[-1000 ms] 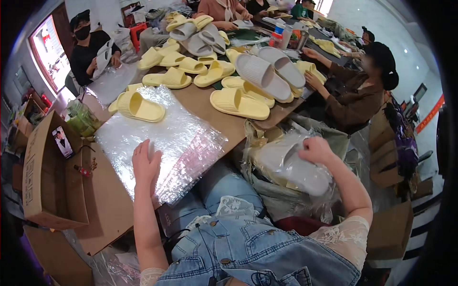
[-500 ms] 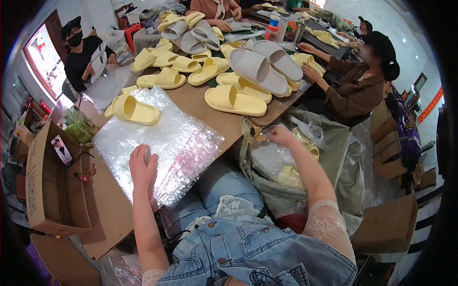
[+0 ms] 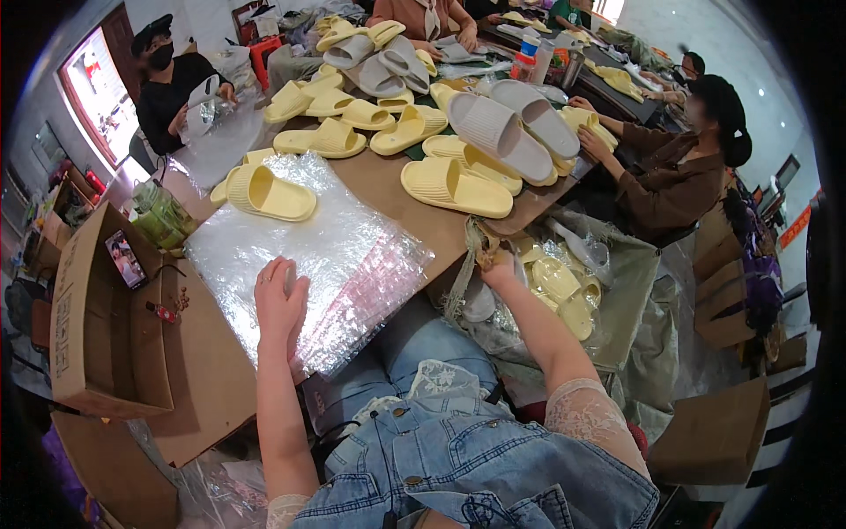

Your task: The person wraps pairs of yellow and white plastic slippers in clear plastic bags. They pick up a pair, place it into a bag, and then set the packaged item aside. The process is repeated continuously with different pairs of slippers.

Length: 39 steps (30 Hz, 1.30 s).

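Observation:
My left hand (image 3: 282, 300) lies open on a stack of clear plastic bags (image 3: 352, 229), its fingers loosely extended. A yellow slipper (image 3: 291, 201) with a ribbed strap rests on the far part of this stack, with another partly behind it. At the table's right edge, my right hand (image 3: 499, 268) is down by the frayed rim of a large greenish sack (image 3: 630, 309); its fingers are mostly hidden, so I cannot see whether they hold anything. Inside the sack are yellow slippers (image 3: 557, 280) in clear plastic and a greyish wrapped item (image 3: 478, 304) beneath my right hand.
Yellow and grey slippers (image 3: 489, 132) are heaped across the far table. An open cardboard box (image 3: 106, 335) holding a phone (image 3: 125, 258) stands at left, beside a green-tinted jar (image 3: 163, 214). Co-workers sit at far left and right; one handles a yellow slipper (image 3: 589, 126).
My right hand has moved slightly left and down to the sack's near rim, exposing more wrapped yellow slippers. My left hand stays on the bags. The whole view has shifted slightly.

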Each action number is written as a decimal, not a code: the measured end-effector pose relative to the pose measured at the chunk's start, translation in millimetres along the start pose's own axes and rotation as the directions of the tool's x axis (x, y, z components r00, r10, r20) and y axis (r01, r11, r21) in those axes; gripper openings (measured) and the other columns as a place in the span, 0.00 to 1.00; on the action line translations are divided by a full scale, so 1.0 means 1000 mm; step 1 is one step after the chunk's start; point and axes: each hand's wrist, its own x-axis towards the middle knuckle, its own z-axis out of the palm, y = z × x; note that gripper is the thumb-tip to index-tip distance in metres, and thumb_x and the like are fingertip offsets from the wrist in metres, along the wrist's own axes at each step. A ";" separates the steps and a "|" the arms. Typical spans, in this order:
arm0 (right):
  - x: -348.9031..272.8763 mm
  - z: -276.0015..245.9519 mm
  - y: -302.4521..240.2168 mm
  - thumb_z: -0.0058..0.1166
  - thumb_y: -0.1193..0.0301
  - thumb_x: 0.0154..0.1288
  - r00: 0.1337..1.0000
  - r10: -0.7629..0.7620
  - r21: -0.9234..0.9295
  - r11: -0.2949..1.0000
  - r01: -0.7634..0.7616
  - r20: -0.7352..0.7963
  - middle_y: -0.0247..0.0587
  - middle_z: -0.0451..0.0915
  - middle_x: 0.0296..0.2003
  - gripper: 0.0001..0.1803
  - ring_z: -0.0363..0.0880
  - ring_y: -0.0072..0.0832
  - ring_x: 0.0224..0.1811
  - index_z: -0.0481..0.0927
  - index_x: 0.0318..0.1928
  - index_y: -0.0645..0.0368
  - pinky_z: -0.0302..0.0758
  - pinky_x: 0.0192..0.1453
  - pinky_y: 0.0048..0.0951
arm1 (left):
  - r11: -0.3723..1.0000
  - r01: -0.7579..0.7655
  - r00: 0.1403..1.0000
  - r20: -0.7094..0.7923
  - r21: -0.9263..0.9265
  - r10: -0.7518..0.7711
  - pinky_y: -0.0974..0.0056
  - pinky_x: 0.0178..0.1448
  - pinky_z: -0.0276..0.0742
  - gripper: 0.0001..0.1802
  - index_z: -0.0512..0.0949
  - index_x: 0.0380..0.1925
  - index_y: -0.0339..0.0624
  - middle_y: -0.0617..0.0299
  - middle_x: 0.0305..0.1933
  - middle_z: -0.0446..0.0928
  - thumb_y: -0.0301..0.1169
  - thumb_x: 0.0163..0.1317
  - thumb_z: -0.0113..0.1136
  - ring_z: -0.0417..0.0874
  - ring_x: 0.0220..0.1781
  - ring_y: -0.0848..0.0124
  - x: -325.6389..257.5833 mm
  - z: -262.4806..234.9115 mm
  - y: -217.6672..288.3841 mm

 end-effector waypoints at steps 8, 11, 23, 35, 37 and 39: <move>0.027 -0.020 0.029 0.58 0.60 0.57 0.961 0.271 -0.340 0.909 -0.241 0.044 0.39 0.85 0.41 0.13 0.83 0.38 0.48 0.84 0.41 0.48 0.79 0.47 0.39 | 1.000 -0.025 1.000 -0.014 0.006 0.025 0.50 0.70 0.68 0.23 0.81 0.52 0.38 0.48 0.63 0.76 0.38 0.59 0.67 0.73 0.66 0.49 -0.001 0.000 -0.001; 0.026 0.008 0.004 0.57 0.59 0.58 0.951 0.241 -0.384 0.911 -0.152 0.194 0.41 0.84 0.46 0.16 0.82 0.40 0.51 0.82 0.46 0.50 0.79 0.49 0.39 | 1.000 -0.007 1.000 -0.002 0.012 0.007 0.50 0.70 0.68 0.23 0.81 0.52 0.38 0.48 0.63 0.76 0.38 0.59 0.67 0.73 0.66 0.49 -0.002 -0.004 -0.002; -0.008 -0.015 -0.028 0.54 0.56 0.62 0.921 -0.250 -0.114 0.949 0.295 0.300 0.49 0.82 0.55 0.24 0.82 0.43 0.55 0.81 0.53 0.57 0.79 0.53 0.40 | 0.999 -0.030 0.999 -0.015 0.014 0.030 0.49 0.70 0.68 0.23 0.80 0.52 0.39 0.48 0.63 0.75 0.39 0.59 0.67 0.73 0.66 0.49 -0.002 0.000 -0.004; 0.131 -0.193 -0.058 0.66 0.56 0.60 0.954 0.145 0.447 0.894 -0.014 -0.262 0.50 0.86 0.45 0.24 0.85 0.41 0.43 0.84 0.50 0.61 0.79 0.50 0.38 | 1.000 -0.014 1.000 -0.021 -0.001 0.014 0.49 0.70 0.67 0.24 0.81 0.51 0.36 0.46 0.63 0.76 0.38 0.59 0.66 0.73 0.66 0.48 -0.004 -0.005 -0.002; 0.163 -0.187 -0.054 0.66 0.57 0.59 0.973 0.088 0.494 0.869 0.030 -0.214 0.51 0.85 0.47 0.27 0.85 0.41 0.45 0.82 0.53 0.62 0.78 0.51 0.38 | 1.000 -0.003 1.000 -0.020 0.006 0.003 0.49 0.70 0.67 0.24 0.81 0.51 0.36 0.46 0.63 0.76 0.39 0.58 0.66 0.72 0.66 0.48 -0.004 -0.005 -0.002; 0.191 -0.163 -0.032 0.66 0.58 0.59 0.968 0.157 0.529 0.848 -0.029 -0.198 0.52 0.86 0.45 0.26 0.85 0.40 0.43 0.83 0.52 0.63 0.78 0.51 0.38 | 1.000 -0.024 1.000 -0.014 -0.002 0.024 0.49 0.71 0.67 0.24 0.81 0.51 0.37 0.46 0.63 0.76 0.39 0.58 0.66 0.72 0.66 0.48 0.000 0.001 -0.002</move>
